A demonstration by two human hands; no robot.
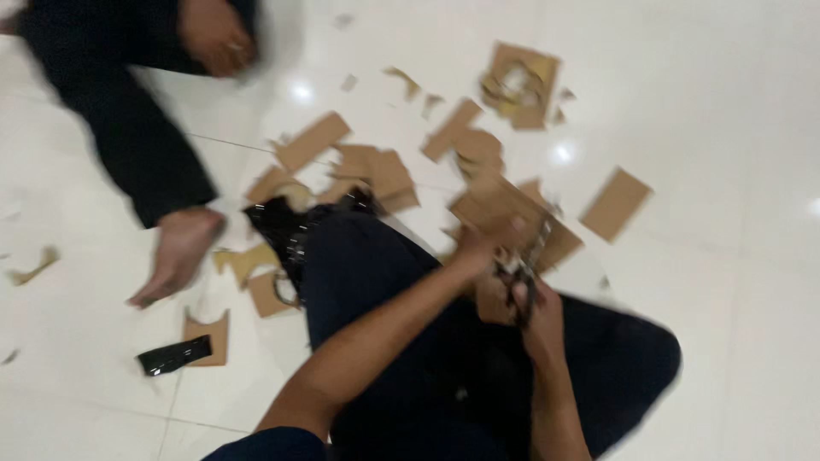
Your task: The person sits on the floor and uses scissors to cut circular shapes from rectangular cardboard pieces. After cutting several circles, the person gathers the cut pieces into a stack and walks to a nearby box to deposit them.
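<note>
The picture is motion-blurred. My left hand (pixel 481 245) grips the near edge of a brown cardboard sheet (pixel 500 205) held above my dark-trousered knee (pixel 359 256). My right hand (pixel 538 316) is closed around a pair of scissors (pixel 523 271), whose blades reach up into the cardboard sheet's lower edge. Both forearms cross over my lap.
Several cardboard offcuts (pixel 312 141) lie scattered on the white tiled floor (pixel 726 128), with a cut-out frame piece (pixel 521 85) at the back. A black strip (pixel 175 355) lies at lower left. Another person's dark-clad leg (pixel 128 128) and bare foot (pixel 175 256) sit at left.
</note>
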